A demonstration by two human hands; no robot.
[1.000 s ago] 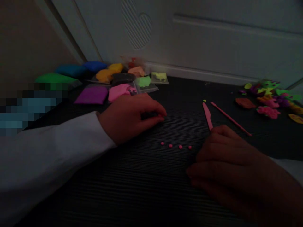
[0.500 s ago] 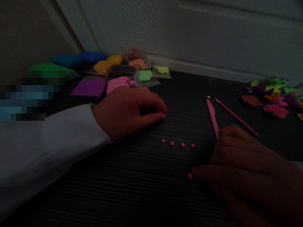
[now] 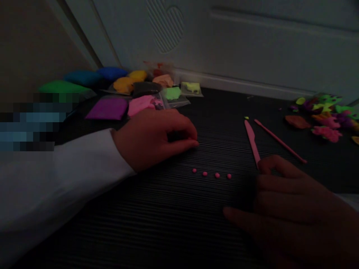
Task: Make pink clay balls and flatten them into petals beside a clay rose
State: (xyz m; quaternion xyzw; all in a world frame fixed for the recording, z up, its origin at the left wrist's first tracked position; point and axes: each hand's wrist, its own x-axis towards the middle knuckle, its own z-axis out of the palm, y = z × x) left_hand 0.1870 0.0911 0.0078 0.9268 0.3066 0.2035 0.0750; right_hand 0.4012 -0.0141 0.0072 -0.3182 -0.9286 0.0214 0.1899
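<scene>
Inspecting the dark surface [image 3: 157,213], we record 4 small pink balls [image 3: 217,175] in a spaced row near its middle. The left hand [image 3: 153,138] lies left of and beyond the row, thumb and index tips drawn together; we cannot tell whether anything sits between them. The right hand [image 3: 297,205], toward the surface's right edge, has 1 finger extended and the others loosely curled; we cannot tell what, if anything, lies beneath it. At its far side we note the near end of a pink knife [image 3: 252,141], with a thin pink stick [image 3: 280,141] to the right. Toward the far right corner we find colourful shaped pieces [image 3: 327,133]; toward the far left corner, coloured packets [image 3: 108,108].
</scene>
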